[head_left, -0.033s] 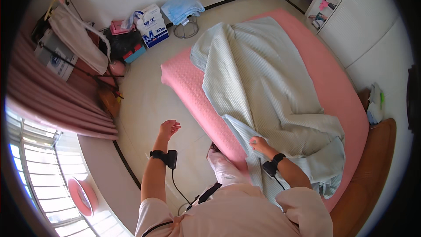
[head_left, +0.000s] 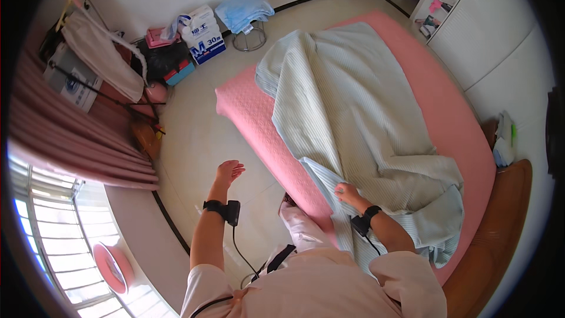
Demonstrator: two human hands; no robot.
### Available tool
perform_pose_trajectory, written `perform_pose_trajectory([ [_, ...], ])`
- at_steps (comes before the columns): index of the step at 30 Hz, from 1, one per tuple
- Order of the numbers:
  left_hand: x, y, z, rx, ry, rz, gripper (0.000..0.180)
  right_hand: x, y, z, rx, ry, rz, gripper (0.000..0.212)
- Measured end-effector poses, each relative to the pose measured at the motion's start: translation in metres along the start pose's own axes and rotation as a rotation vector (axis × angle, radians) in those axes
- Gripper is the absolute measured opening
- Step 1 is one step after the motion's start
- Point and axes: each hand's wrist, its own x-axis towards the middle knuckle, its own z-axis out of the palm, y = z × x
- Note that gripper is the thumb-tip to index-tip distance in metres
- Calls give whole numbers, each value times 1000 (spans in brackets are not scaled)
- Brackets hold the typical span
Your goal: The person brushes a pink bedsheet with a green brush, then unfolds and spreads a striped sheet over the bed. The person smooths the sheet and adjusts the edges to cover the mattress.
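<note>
A pale grey-green striped quilt lies rumpled over a bed with a pink quilted cover. My right hand is closed on the quilt's near left edge, with a fold of cloth gathered at the fingers. Parts of those fingers are hidden, and folds bunch up around the wrist. Over the floor to the left of the bed, my left hand hangs in the air with its fingers stretched out, holding nothing. Each wrist wears a black strap with a small cabled box.
A wooden headboard bounds the bed at the right. Pink curtains and a barred window stand on the left. By the far wall are a large white-and-blue package and a stool bearing blue bedding.
</note>
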Motion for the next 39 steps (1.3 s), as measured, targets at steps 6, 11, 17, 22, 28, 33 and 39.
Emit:
perform_pose_trajectory([
  [6, 132, 65, 53, 91, -33, -16, 17, 97, -38, -3, -247, 95, -97, 24],
  [11, 231, 108, 96, 186, 3, -38, 27, 134, -56, 9, -330, 53, -86, 30],
  [17, 393, 140, 119, 668, 145, 27, 61, 167, -54, 44, -312, 119, 108, 34],
  [22, 516, 147, 112, 867, 240, 89, 68, 223, -80, 76, -16, 220, 240, 37],
  [28, 558, 162, 127, 92, 12, -226, 27, 343, -179, 82, 89, 358, 275, 37],
  [33, 523, 194, 137, 214, -192, 23, 23, 440, -277, 34, 116, 438, 8, 40],
  [39, 468, 249, 152, 60, -442, 154, 26, 538, -354, -16, -176, 616, -223, 39],
])
